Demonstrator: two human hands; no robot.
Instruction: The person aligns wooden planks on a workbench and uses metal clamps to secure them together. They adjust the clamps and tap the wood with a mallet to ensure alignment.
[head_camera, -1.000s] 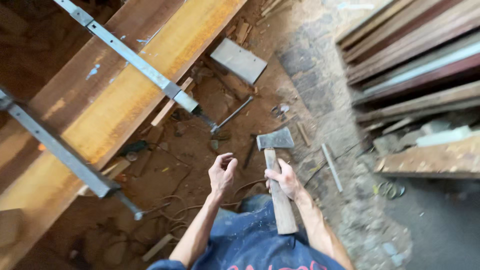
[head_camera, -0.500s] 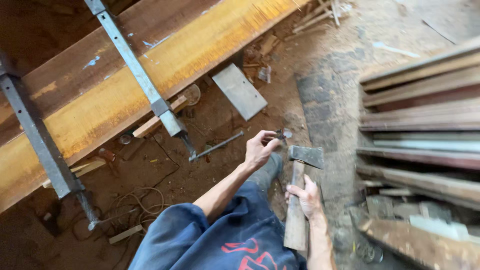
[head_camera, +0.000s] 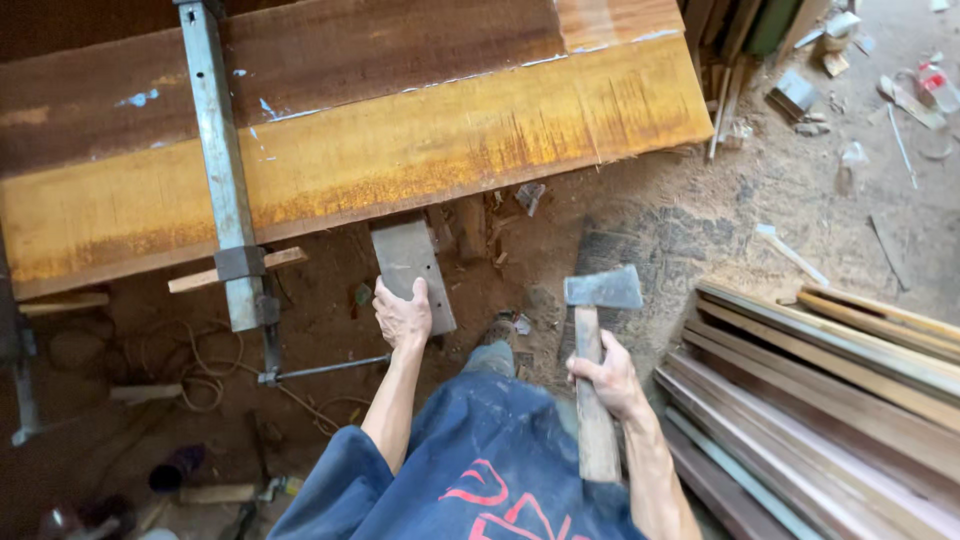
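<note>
Wooden-handled hatchet (head_camera: 592, 350) gripped right; left apparently grasps grey block (head_camera: 410, 270).

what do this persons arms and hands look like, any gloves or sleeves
No gloves: the left hand and right hand are both bare, with no rings or watch visible. The forearms are uncovered too. A blue short-sleeved shirt with a red printed design ends around the left elbow.

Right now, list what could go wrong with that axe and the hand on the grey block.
1. The right hand grips the axe mid-handle, head up; a swing could glance off.
2. The left hand rests on the grey block, fingers exposed if the blade comes that way.
3. The cord and wood scraps on the dirt floor could trip a foot.
</note>
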